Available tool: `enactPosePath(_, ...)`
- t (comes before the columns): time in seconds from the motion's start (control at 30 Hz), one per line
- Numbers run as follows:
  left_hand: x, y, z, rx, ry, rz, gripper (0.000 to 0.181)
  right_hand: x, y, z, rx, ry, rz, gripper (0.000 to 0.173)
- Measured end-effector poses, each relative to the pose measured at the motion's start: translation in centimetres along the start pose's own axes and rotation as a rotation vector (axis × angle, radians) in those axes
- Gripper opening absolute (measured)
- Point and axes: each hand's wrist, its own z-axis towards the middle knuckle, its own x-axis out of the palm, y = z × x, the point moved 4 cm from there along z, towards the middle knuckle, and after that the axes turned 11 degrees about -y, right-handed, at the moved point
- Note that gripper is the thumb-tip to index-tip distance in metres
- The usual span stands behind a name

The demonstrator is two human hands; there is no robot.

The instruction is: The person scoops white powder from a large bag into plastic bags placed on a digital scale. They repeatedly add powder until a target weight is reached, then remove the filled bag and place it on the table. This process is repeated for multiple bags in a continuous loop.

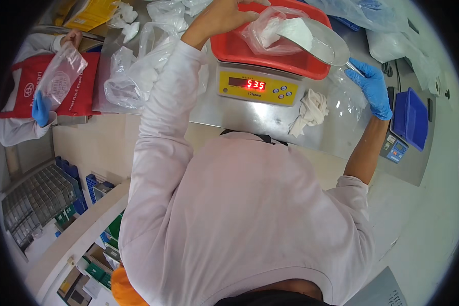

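My right hand (pixel 370 87), in a blue glove, grips the handle of a metal scoop (pixel 332 46). White powder (pixel 297 33) lies at the scoop's front end, over a clear plastic bag (pixel 254 41) that has white powder inside. The bag rests in a red plastic tray (pixel 229 51) on a digital scale (pixel 259 88) with a lit red display. My bare left hand (pixel 229 15) is at the tray's upper left, beside the bag. Its thumb and forefinger are apart, and the top picture edge cuts off part of it.
A crumpled cream cloth (pixel 310 111) and a clear plastic sheet or bag (pixel 346 97) lie right of the scale. Clear bags (pixel 126 82) crowd the left. A blue tray (pixel 410 116) sits on another scale (pixel 396 149). At far left a co-worker's gloved hand (pixel 41 109) touches a printed bag (pixel 63 78).
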Motion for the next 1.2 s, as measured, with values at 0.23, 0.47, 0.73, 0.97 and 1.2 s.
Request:
enactPosePath(0.23, 0.8, -1.2, -0.7, 0.208, 0.081, 0.302, 0.048, -0.2, 0.6, -0.6, -0.004, 0.010, -0.018, 0.039)
enactPosePath(0.47, 2.9, 0.3, -2.2, 0.387, 0.023, 0.477, 0.053, -0.5, 0.6, -0.8, -0.030, -0.003, -0.024, 0.039)
enactPosePath(0.73, 4.6, -2.5, -2.3, 0.484, 0.117, 0.754, 0.051, -0.6, 0.4, -0.5, -0.032, 0.003, -0.067, 0.038)
enactPosePath(0.97, 2.2, -3.0, -1.3, 0.339, 0.043, 0.609, 0.039, -0.8, 0.9, -0.8, -0.002, -0.009, -0.046, 0.038)
enactPosePath(1.2, 0.9, -3.5, -1.2, 0.319, 0.057, 0.505, 0.044, -0.8, 0.6, -0.7, 0.005, -0.021, -0.038, 0.038)
